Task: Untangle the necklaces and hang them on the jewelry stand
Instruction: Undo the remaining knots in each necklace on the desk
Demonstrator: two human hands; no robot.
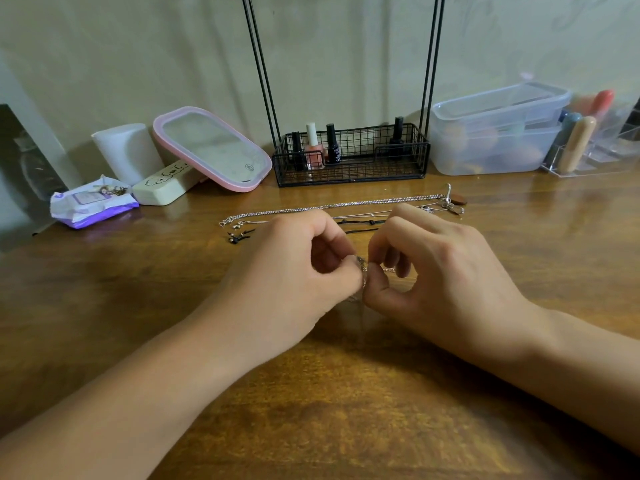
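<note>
My left hand (294,268) and my right hand (436,268) meet above the middle of the wooden table (311,393), both pinching a thin silver chain (363,271) between thumb and fingers. Most of that chain is hidden by my fingers. Behind my hands lie several necklaces stretched out side by side: a thicker silver chain (329,206), a finer silver one, and a black cord (360,222) with knots. Their pendants (453,202) bunch at the right end. The black wire jewelry stand (349,157) rises at the back centre; its top is out of frame.
The stand's basket holds nail polish bottles (313,147). To the left stand a pink-rimmed mirror (214,147), a white tube (126,150), a cream case (162,188) and a purple wipes pack (91,202). Right: clear plastic boxes (495,129) and an acrylic organiser (588,140).
</note>
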